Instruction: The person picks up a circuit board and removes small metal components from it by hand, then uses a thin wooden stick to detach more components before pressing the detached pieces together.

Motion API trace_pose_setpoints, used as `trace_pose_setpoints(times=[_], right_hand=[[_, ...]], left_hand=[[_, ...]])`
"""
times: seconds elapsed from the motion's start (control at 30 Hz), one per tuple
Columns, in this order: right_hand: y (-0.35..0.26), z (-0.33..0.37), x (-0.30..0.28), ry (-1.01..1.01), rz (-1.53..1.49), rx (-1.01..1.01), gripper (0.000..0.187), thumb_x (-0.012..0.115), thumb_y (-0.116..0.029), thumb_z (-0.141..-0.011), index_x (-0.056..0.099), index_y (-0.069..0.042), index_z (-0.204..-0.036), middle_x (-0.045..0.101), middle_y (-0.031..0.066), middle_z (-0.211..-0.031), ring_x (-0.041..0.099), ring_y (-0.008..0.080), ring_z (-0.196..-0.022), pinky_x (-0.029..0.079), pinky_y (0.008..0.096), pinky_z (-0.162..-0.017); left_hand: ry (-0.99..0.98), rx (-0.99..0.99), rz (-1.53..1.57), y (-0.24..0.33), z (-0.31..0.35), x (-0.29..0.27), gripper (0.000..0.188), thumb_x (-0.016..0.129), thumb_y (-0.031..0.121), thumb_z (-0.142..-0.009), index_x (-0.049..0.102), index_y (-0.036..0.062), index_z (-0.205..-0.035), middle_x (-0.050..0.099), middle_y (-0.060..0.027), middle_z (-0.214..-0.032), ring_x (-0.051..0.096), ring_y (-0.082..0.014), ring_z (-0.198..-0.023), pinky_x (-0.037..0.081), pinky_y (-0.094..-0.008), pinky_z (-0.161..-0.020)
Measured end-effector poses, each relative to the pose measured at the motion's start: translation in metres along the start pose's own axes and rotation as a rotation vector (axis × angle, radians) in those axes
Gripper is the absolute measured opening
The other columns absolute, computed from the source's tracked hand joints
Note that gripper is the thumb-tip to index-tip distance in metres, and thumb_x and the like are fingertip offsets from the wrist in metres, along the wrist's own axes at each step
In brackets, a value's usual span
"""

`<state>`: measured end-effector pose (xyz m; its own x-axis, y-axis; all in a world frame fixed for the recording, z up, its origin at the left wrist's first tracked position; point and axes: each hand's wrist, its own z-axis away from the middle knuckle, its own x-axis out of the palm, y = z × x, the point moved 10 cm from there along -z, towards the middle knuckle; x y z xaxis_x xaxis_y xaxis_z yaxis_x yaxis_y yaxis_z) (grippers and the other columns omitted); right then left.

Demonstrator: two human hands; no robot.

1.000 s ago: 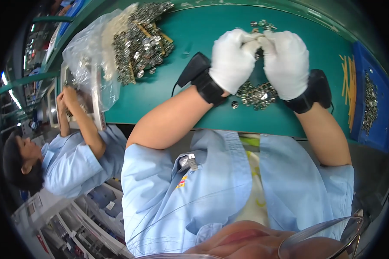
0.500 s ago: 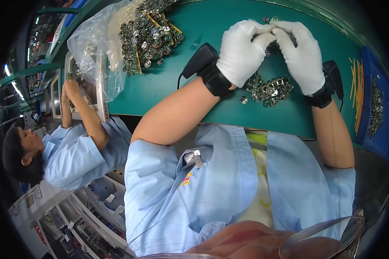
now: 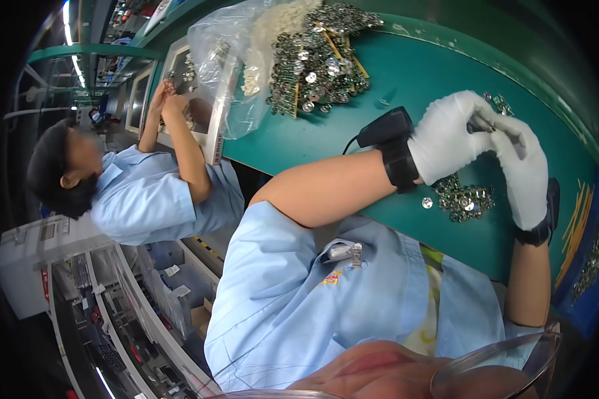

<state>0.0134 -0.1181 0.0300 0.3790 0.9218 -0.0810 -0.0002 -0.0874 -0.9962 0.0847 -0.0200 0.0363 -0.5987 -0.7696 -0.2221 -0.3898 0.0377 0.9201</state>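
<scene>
Both my hands wear white gloves and meet at their fingertips above the green table [image 3: 406, 60]. The fingers of my left hand [image 3: 449, 136] are pinched toward a tiny metal piece, mostly hidden between the fingertips. From the other side, my right hand [image 3: 524, 169] curls its thumb and fingers onto the same spot; what it grips is too small to name. Beneath the hands lies a small heap of shiny round metal parts with green bits [image 3: 469, 205]. One loose silver disc [image 3: 426, 203] lies left of it. A few similar parts [image 3: 499, 103] rest just beyond the fingers.
A large pile of metal parts [image 3: 309, 76] with thin wooden sticks lies at the far left, beside a clear plastic bag [image 3: 243, 123] and small cream pieces [image 3: 279, 26]. More sticks [image 3: 574, 226] and a blue bin [image 3: 586, 309] stand right. A co-worker [image 3: 146, 193] sits left.
The whole view has swung, so the table and hands sit lower and farther right in the picture. My fingertips stay together, with the right hand now turned more upright.
</scene>
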Motion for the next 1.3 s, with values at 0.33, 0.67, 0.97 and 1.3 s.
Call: trace_pose_setpoints(times=[0.33,0.67,0.97,1.3], right_hand=[[-0.02,0.004,-0.027,0.19,0.098,0.011,0.016,0.056,-0.008,-0.088,0.058,0.001,-0.1,0.058,0.0039,-0.092,0.053,0.0089,-0.083,0.042,0.0219,-0.077],[-0.014,0.013,-0.015,0.051,0.14,-0.057,0.015,0.058,-0.011,-0.088,0.059,0.0,-0.098,0.057,0.0043,-0.091,0.053,0.01,-0.082,0.043,0.0231,-0.075],[-0.02,0.01,-0.009,0.033,0.085,-0.052,0.013,0.061,-0.008,-0.084,0.06,0.002,-0.093,0.057,0.0057,-0.09,0.053,0.0111,-0.081,0.042,0.0235,-0.075],[-0.017,0.008,-0.012,-0.071,0.223,-0.072,0.015,0.055,-0.005,-0.085,0.061,0.002,-0.097,0.059,0.0079,-0.092,0.054,0.0147,-0.083,0.042,0.0244,-0.077]], left_hand=[[-0.187,0.1,0.033,0.03,0.001,0.014,0.038,0.077,0.013,-0.066,0.057,0.0004,-0.096,0.061,-0.0093,-0.077,0.06,-0.0166,-0.068,0.048,-0.0271,-0.065],[-0.21,-0.002,0.252,0.015,0.002,0.013,0.016,0.064,0.016,-0.082,0.059,0.0006,-0.082,0.059,-0.0088,-0.074,0.057,-0.0163,-0.065,0.046,-0.0282,-0.062],[-0.193,0.054,0.153,0.012,0.001,0.01,0.021,0.057,0.021,-0.087,0.059,0.0015,-0.08,0.059,-0.0084,-0.073,0.056,-0.0148,-0.069,0.045,-0.0275,-0.063],[-0.282,-0.089,0.304,-0.004,0.003,0.026,0.017,0.06,0.017,-0.086,0.062,-0.0001,-0.087,0.062,-0.0083,-0.078,0.057,-0.0137,-0.074,0.046,-0.0265,-0.066]])
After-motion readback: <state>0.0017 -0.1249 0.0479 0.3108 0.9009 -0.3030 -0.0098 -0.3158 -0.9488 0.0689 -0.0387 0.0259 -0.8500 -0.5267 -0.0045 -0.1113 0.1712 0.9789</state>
